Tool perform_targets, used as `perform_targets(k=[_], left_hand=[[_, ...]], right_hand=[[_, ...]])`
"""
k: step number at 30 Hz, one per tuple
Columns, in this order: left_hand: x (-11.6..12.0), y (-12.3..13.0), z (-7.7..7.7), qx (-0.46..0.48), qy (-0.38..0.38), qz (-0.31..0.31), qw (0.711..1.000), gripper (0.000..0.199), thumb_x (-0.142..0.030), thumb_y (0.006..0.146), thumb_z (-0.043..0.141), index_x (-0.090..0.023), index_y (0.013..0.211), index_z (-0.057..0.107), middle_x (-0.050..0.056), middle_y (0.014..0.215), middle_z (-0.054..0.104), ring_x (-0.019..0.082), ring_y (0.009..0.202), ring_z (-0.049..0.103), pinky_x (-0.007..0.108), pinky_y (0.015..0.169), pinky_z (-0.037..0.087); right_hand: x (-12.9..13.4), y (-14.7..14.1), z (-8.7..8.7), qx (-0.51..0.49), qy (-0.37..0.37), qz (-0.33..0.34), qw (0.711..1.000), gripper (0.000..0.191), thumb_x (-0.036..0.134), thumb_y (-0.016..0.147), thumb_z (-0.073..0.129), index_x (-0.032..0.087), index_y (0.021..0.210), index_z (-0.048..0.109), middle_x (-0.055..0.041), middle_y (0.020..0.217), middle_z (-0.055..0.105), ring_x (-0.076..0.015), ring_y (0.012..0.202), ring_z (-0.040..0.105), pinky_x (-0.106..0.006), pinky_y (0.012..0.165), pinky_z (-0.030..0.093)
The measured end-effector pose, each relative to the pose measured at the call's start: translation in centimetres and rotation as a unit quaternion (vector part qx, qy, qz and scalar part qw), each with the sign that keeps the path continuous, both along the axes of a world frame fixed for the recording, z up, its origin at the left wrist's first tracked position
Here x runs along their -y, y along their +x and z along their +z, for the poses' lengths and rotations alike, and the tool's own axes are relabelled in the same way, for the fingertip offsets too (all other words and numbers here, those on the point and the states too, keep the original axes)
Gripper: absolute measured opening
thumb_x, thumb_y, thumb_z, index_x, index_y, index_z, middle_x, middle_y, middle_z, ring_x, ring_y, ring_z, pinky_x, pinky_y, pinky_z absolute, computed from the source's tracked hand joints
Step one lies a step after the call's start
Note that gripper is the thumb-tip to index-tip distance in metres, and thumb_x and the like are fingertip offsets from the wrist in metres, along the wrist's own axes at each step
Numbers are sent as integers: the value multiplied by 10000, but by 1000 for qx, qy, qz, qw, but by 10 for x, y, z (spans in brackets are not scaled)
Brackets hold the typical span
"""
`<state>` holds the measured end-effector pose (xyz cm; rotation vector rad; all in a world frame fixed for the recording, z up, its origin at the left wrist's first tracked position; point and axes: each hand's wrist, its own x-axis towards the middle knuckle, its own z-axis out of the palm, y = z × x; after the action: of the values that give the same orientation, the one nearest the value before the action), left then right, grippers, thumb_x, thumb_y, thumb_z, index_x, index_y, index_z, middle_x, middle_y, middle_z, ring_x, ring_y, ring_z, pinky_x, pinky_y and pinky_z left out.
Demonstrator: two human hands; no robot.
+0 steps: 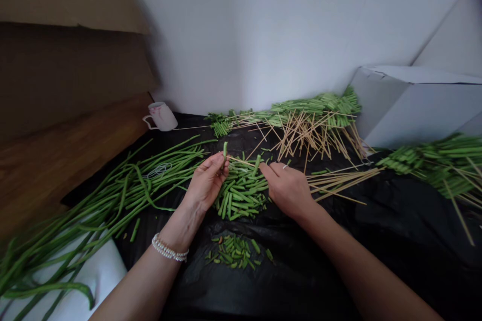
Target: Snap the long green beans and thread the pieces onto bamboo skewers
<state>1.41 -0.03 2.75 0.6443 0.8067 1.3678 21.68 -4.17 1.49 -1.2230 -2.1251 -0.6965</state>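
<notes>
My left hand [208, 178] pinches a short cut piece of long bean [225, 149], held upright between thumb and fingers. Closed around a thin wooden skewer [241, 161], my right hand [288, 185] keeps it nearly level, its tip close to the left fingertips. Another bean piece [257, 164] sits crosswise on the skewer beside the right fingers. Whether the tip touches the left-hand piece, I cannot tell. Below both hands lies a pile of cut bean pieces [239, 195]. A smaller heap of short trimmed ends [237, 252] is nearer to me.
Whole long beans [124, 188] stretch along the left. Skewers loaded with bean pieces [320, 108] are stacked at the back, more [433, 160] at right. Loose skewers [342, 183] lie by my right hand. A white mug [161, 116] and white box [417, 100] stand behind on black sheeting [301, 271].
</notes>
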Motion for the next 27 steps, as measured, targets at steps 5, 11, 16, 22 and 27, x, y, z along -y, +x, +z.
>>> perform_targets(k=[5,11,16,22,27], left_hand=[[-1,1,0,-1,-8,14,1000,165,-91,703,784,-102,862,743,44,810,729,69,669,628,162,642,516],[0,1,0,-24,5,28,999,176,-105,662,816,-95,826,753,52,781,735,75,668,632,162,643,505],[1,1,0,-37,21,19,999,191,-123,635,838,-98,807,759,56,755,735,83,668,634,178,655,503],[1,-1,1,-40,27,12,999,259,-155,601,863,-99,828,752,47,767,727,75,667,627,160,636,505],[1,-2,2,-35,12,3,999,278,-175,561,886,-106,790,744,37,762,718,64,640,609,155,611,509]], right_hand=[[0,0,-1,-2,6,1,1000,291,20,818,475,127,998,676,-29,724,602,-158,666,490,-296,576,313],[-1,0,-2,-12,3,3,1000,285,26,825,471,125,989,682,-31,725,604,-165,668,501,-297,573,316],[0,-1,-4,-19,-18,7,1000,284,28,831,466,126,994,677,-35,743,611,-159,686,502,-284,586,322],[0,-3,-4,-21,-20,8,1000,298,18,825,455,127,992,676,-35,733,608,-157,678,490,-277,586,312],[1,-3,-2,-17,-25,5,1000,307,14,815,454,128,995,676,-33,723,605,-158,671,490,-278,585,304]])
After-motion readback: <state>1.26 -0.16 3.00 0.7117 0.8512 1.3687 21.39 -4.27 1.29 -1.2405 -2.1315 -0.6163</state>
